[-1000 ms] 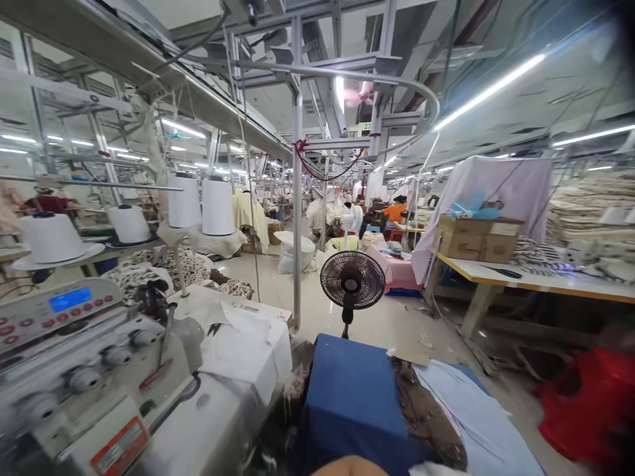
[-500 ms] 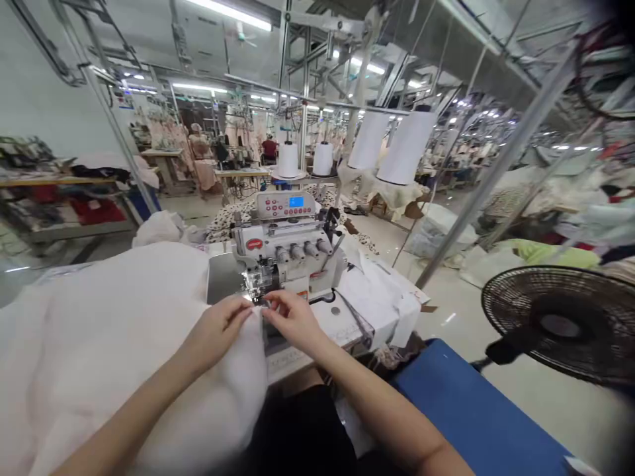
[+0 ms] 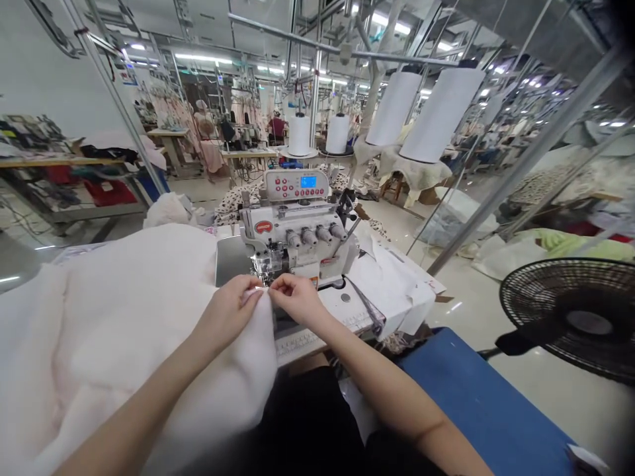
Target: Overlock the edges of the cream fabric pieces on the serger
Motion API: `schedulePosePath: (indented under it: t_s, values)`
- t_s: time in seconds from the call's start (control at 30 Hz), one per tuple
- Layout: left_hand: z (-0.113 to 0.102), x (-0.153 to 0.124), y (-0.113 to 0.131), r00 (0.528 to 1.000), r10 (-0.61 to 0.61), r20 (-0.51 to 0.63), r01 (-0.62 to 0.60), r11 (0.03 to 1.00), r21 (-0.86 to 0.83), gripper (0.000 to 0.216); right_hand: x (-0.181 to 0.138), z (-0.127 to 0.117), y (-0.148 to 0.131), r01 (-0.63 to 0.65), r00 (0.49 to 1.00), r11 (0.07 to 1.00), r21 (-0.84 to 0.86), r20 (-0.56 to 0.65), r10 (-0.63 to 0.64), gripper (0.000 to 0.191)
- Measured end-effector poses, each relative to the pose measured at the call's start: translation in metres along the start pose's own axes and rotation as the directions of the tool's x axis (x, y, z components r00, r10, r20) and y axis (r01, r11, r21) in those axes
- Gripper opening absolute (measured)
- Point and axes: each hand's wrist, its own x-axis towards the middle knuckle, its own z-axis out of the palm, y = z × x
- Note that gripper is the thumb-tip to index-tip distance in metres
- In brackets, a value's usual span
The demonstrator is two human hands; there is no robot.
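Observation:
A large pile of pale pink fleecy fabric [image 3: 109, 317] covers the table on my left. My left hand [image 3: 233, 307] pinches the fabric's edge just in front of the presser foot of a white overlock sewing machine [image 3: 297, 241]. My right hand [image 3: 295, 297] pinches the same edge right beside it, fingertips almost touching the left hand's. Both hands sit at the machine's needle area. The fabric edge between the fingers is mostly hidden by them.
White thread cones [image 3: 439, 112] stand on a rack behind the machine. A black floor fan [image 3: 575, 317] is at the right, a blue cloth-covered surface [image 3: 476, 403] at the lower right. White cut pieces [image 3: 397, 284] lie right of the machine. Other workstations and people are far behind.
One second ago the view faced right down the aisle with no hands showing; it swung left to the machine. Since half a second ago both hands have closed in on the fabric edge.

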Motion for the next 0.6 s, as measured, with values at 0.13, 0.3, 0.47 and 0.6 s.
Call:
schedulePosePath:
  t_s: [0.13, 0.3, 0.47, 0.6]
  values:
    - [0.001, 0.004, 0.001, 0.998, -0.056, -0.038, 0.058, 0.998, 0.030, 0.017, 0.008, 0.003, 0.004, -0.074, 0.997, 0.997, 0.008, -0.029, 0.074, 0.008]
    - [0.003, 0.020, 0.000, 0.994, -0.074, -0.081, 0.081, 0.993, 0.086, 0.008, 0.013, 0.007, 0.005, -0.103, 0.990, 0.988, -0.116, -0.110, 0.090, 0.006]
    - [0.005, 0.037, 0.002, 0.984, -0.148, -0.101, 0.160, 0.979, 0.128, 0.008, 0.014, 0.012, -0.002, -0.095, 0.984, 0.945, -0.314, -0.175, 0.041, 0.009]
    - [0.005, 0.040, 0.002, 0.984, -0.157, -0.087, 0.167, 0.978, 0.128, 0.009, 0.005, 0.014, 0.001, -0.067, 0.978, 0.951, -0.302, -0.209, 0.003, 0.012]
